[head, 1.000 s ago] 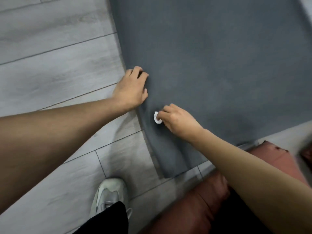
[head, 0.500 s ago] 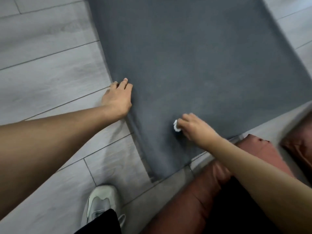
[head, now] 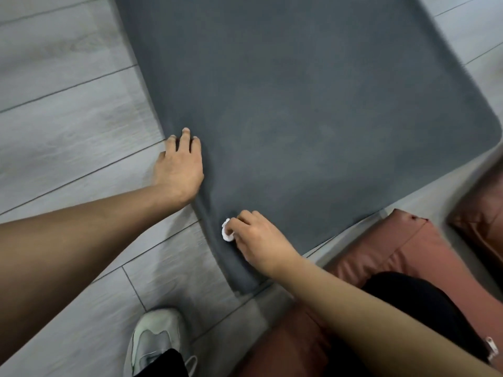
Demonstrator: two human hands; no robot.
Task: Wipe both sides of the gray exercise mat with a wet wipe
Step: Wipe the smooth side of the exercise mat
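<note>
The left hand (head: 178, 170) lay flat-fingered on the gray mat's (head: 313, 118) edge while the right hand (head: 257, 240) pinched a balled white wipe (head: 226, 233) against it.

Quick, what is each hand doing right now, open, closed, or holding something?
Left hand: open, fingers straight, pressing on the left edge of the gray mat.
Right hand: closed around a small balled white wet wipe, held against the mat.
</note>
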